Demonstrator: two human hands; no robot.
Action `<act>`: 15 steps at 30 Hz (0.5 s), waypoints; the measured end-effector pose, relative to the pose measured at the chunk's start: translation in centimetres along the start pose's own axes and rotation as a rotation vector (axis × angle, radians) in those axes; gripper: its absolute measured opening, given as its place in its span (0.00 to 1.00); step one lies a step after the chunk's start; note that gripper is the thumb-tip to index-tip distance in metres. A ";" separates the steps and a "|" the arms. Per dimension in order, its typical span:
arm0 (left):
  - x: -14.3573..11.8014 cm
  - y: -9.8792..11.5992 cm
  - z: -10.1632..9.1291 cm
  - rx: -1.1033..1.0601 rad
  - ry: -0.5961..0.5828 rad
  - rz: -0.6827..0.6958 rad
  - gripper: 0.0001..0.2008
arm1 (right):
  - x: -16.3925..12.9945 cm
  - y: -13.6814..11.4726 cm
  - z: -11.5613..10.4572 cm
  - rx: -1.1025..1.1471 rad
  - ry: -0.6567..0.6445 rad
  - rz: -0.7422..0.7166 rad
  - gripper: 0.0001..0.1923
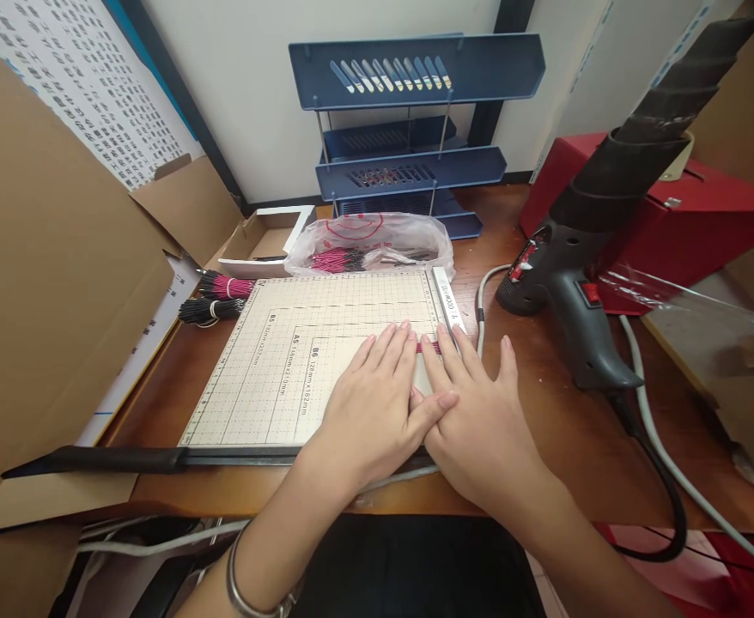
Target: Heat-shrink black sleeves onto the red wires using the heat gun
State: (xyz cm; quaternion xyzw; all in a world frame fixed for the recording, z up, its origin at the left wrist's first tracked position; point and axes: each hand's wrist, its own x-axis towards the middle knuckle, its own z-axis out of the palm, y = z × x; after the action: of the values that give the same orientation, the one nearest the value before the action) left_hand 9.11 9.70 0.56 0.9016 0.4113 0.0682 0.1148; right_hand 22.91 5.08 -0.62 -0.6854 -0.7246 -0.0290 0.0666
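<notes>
Both my hands lie flat, palms down, side by side on a cream paper cutter board (274, 360) printed with size grids. My left hand (377, 403) covers the board's lower right part, its thumb touching my right hand (480, 412). Under the fingertips of both hands a bit of pink wire (427, 347) shows, pressed against the board near its right ruler edge (449, 300). The cutter's black-handled blade arm (125, 459) lies closed along the near edge.
A heat gun (583, 283) stands at the right with its grey cable (660, 463). Bundles of black and pink wires (215, 296) lie at the board's far left. A plastic bag (370, 245) with more wires, blue stacked trays (409, 163), a red box (705, 215) and cardboard boxes (48, 283) surround.
</notes>
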 end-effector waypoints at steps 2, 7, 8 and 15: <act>0.0 0.0 0.0 -0.010 -0.005 0.007 0.42 | 0.0 0.0 -0.2 -0.002 -0.029 -0.007 0.32; 0.1 0.1 -0.1 -0.022 -0.022 0.012 0.41 | -0.2 0.1 -0.3 0.007 -0.089 -0.030 0.32; 0.1 0.1 -0.1 -0.023 -0.026 0.012 0.42 | -0.3 0.2 -0.2 0.019 -0.092 -0.029 0.32; 0.0 -0.1 0.1 -0.048 -0.014 0.005 0.45 | 0.0 4.1 -1.2 0.347 0.184 0.116 0.31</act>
State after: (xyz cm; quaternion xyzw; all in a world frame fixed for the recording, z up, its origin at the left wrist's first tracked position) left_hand 9.12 9.75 0.44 0.9001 0.4065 0.0722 0.1390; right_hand 27.05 5.20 0.35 -0.6986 -0.6688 0.0378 0.2513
